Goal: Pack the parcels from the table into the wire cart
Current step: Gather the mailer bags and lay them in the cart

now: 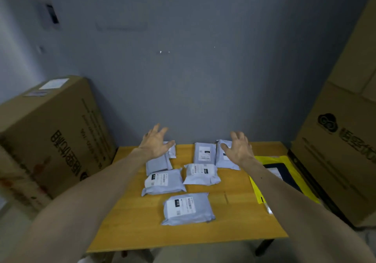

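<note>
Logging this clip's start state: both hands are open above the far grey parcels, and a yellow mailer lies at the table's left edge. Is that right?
Not quite. The yellow mailer lies at the right edge of the table, as the head view shows. The rest holds: the left hand and the right hand are open above the far grey parcels.

A single wide-angle camera, worn on the person's head, is supplying the only view. It is looking forward and down from above the near edge of the wooden table point(132, 222), facing the grey wall point(193, 79) behind it. The tabletop is filling the lower centre at close range. Both forearms are entering from the bottom corners, with the left hand point(155, 142) and right hand point(240, 151) mid-frame. The left cardboard box point(50, 130) and the right cardboard box point(335, 161) are bounding the field.
</note>
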Available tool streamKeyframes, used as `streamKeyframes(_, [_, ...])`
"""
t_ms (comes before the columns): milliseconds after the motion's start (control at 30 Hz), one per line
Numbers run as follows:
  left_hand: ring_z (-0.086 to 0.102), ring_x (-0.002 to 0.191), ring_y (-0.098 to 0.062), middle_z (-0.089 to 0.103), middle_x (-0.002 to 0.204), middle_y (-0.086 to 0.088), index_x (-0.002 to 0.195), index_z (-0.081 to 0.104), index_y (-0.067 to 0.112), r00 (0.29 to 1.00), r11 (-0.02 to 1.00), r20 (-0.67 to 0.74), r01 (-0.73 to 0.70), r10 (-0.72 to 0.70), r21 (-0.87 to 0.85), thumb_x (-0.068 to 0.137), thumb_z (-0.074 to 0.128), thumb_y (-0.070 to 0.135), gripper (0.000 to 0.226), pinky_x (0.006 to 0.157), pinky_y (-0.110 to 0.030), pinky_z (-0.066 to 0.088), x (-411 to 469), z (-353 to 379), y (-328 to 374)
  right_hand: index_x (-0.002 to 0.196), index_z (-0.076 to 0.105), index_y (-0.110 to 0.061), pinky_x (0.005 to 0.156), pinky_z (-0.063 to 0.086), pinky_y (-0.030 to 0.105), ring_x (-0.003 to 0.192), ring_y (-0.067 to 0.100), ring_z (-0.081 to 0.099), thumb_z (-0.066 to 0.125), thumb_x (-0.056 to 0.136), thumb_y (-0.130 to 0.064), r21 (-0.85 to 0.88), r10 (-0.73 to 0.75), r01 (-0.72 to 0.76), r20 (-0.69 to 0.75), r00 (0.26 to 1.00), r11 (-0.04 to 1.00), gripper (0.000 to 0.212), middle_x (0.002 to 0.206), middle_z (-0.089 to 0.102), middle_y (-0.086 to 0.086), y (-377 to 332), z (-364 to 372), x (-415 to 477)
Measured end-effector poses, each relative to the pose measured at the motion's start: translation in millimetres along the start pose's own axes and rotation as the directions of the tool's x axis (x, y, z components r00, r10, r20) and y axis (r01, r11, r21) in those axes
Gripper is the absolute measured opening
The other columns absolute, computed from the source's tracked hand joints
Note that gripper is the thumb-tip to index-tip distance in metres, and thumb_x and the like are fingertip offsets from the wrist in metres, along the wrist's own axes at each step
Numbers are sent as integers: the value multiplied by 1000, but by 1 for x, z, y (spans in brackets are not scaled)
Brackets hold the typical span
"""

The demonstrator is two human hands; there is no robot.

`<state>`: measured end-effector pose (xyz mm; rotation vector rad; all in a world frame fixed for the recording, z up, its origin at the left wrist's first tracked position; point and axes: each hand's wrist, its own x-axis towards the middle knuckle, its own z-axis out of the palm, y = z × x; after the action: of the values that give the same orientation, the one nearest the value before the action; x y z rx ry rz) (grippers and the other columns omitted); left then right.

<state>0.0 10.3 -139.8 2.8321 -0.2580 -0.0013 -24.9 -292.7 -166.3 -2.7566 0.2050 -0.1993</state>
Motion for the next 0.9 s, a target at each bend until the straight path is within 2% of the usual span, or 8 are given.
streamKeyframes(200, [20, 148, -33, 12, 163, -12, 153, 28, 19, 998, 995, 16, 51, -53, 85, 98, 45, 54, 67, 120, -46, 22, 58, 9, -7, 151, 30, -12, 114, 29, 47, 143, 33, 26, 51, 98, -46, 6, -65, 65, 57, 996, 998, 66, 156, 25, 15, -4, 25, 75])
streamKeyframes(433, [18, 148, -32, 10, 164, -11, 154, 24, 22, 992, 991, 70, 96, -103, 94, 99, 44, 54, 67, 120, -46, 18, 102, 35, -25, 155, 23, -17, 115, 26, 47, 146, 32, 22, 49, 98, -46, -23, -93, 97, 126, 988, 995, 69, 160, 20, 14, -2, 65, 118])
streamKeyframes(600, [24, 146, -31, 15, 162, -10, 153, 27, 21, 995, 992, 45, 90, -94, 88, 98, 48, 53, 67, 119, -46, 24, 138, 55, -52, 156, 21, -16, 117, 26, 48, 147, 33, 20, 49, 99, -46, -27, -67, 73, 166, 984, 997, 70, 161, 18, 15, -10, 95, 152])
streamKeyframes(767, [19, 148, -30, 11, 164, -6, 152, 29, 24, 994, 995, 61, 92, -94, 38, 96, 48, 56, 68, 119, -46, 22, 178, 70, -86, 156, 20, -18, 118, 24, 46, 148, 30, 17, 48, 99, -46, -57, -29, 42, 215, 976, 998, 69, 162, 15, 13, -27, 121, 180])
streamKeyframes(900, [20, 147, -30, 16, 163, -7, 151, 33, 21, 990, 992, 56, 126, -127, 15, 94, 50, 58, 70, 118, -45, 25, 207, 84, -117, 156, 20, -18, 118, 23, 46, 148, 30, 17, 48, 99, -45, -84, 24, -6, 210, 977, 996, 69, 162, 15, 12, -40, 138, 204])
